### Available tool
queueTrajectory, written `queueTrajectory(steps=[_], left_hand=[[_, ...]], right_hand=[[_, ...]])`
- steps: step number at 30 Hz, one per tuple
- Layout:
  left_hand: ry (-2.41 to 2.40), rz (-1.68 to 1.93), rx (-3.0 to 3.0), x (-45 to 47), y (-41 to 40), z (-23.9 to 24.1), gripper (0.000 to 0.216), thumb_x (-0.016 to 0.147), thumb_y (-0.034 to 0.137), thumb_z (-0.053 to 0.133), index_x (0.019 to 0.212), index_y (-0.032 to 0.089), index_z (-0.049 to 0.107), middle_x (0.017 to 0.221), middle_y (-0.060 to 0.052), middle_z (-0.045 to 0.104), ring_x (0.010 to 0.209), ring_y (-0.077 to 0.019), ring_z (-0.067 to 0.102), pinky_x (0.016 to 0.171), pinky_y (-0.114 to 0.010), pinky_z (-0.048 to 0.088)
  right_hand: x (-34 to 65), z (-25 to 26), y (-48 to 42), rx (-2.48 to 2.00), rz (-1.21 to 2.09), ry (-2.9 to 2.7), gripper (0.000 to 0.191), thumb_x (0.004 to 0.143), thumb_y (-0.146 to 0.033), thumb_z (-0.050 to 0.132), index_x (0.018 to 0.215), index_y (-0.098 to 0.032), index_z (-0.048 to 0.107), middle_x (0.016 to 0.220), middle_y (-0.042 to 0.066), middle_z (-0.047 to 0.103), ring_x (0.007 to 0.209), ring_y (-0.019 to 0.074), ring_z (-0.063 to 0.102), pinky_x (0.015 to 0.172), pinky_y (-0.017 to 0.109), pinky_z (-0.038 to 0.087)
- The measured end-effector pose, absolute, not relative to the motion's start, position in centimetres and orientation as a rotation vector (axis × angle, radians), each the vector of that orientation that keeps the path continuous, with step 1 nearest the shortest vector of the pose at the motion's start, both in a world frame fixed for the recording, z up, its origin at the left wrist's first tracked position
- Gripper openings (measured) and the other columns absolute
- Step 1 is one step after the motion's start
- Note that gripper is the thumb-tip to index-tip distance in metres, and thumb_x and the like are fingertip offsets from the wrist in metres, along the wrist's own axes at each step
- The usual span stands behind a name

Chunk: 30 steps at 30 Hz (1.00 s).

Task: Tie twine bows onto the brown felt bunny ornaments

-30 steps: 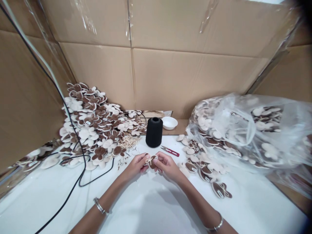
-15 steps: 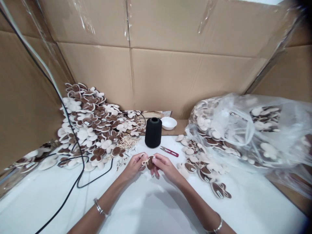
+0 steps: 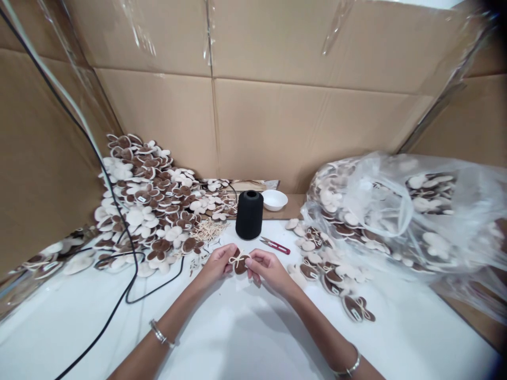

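Observation:
Between my hands is a small brown bunny-shaped fabric patch (image 3: 240, 265) with a cream string bow on it. My left hand (image 3: 220, 262) pinches it at its left, by the ears. The fingers of my right hand (image 3: 264, 267) are closed on its right edge. Just beyond stands a cone of black thread (image 3: 249, 215). Red thread snips (image 3: 275, 245) lie on the white table (image 3: 222, 338) to the right of the cone. A small heap of cream string bows (image 3: 208, 230) sits to the left of it.
Brown and white patches form a large pile (image 3: 146, 200) at the left. Patches with bows (image 3: 358, 309) lie at the right, near a clear plastic bag (image 3: 380, 195) full of them. A white bowl (image 3: 274, 200) stands at the back. Black cables (image 3: 132, 274) cross the left side.
The patch has turned a little, so its bow faces up more plainly. My left hand has moved slightly, and my right fingers have shifted on the patch's edge.

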<state>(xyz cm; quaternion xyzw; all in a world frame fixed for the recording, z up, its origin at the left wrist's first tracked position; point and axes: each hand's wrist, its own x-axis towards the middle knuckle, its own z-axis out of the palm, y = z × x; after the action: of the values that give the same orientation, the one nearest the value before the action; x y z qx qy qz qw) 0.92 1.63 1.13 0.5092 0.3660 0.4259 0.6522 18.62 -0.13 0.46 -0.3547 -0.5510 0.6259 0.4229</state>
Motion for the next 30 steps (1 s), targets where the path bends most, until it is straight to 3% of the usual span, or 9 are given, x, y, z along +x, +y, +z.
queueTrajectory(steps=[5,11,18,30], left_hand=[[0.829,1.064,1.094,0.6,2.4,0.2,0.059,0.084,0.073,0.042,0.070,0.016,0.050,0.049,0.005,0.043,0.042,-0.0070,0.031,0.045,-0.022,0.022],[0.855,0.994,1.242,0.6,2.1,0.7,0.043,0.081,0.057,0.064,0.092,0.016,0.057,0.064,0.003,0.053,0.055,-0.0093,0.047,0.052,-0.022,0.031],[0.871,0.993,1.239,0.8,1.9,1.5,0.041,0.073,0.049,0.075,0.090,0.014,0.061,0.068,0.001,0.056,0.056,-0.0096,0.047,0.053,-0.023,0.034],[0.848,0.973,1.284,0.0,2.5,0.6,0.036,0.081,0.046,0.069,0.096,0.013,0.067,0.071,-0.005,0.065,0.065,-0.0145,0.059,0.061,-0.025,0.041]], right_hand=[[18.2,0.2,0.1,-0.903,1.523,-1.264,0.037,0.080,-0.052,0.067,0.082,-0.016,0.056,0.064,0.000,0.065,0.042,0.0088,0.052,0.040,0.021,0.042],[18.2,-0.3,0.6,-0.914,1.492,-1.151,0.039,0.079,-0.051,0.069,0.083,-0.018,0.049,0.063,0.001,0.068,0.041,0.0113,0.057,0.039,0.022,0.046],[18.3,-0.3,0.6,-0.915,1.555,-1.127,0.042,0.077,-0.054,0.070,0.084,-0.017,0.051,0.071,0.005,0.071,0.049,0.0130,0.063,0.044,0.023,0.050],[18.6,-0.4,0.8,-0.841,1.643,-1.055,0.041,0.079,-0.052,0.069,0.088,-0.015,0.055,0.076,0.008,0.073,0.055,0.0143,0.066,0.048,0.024,0.050]])
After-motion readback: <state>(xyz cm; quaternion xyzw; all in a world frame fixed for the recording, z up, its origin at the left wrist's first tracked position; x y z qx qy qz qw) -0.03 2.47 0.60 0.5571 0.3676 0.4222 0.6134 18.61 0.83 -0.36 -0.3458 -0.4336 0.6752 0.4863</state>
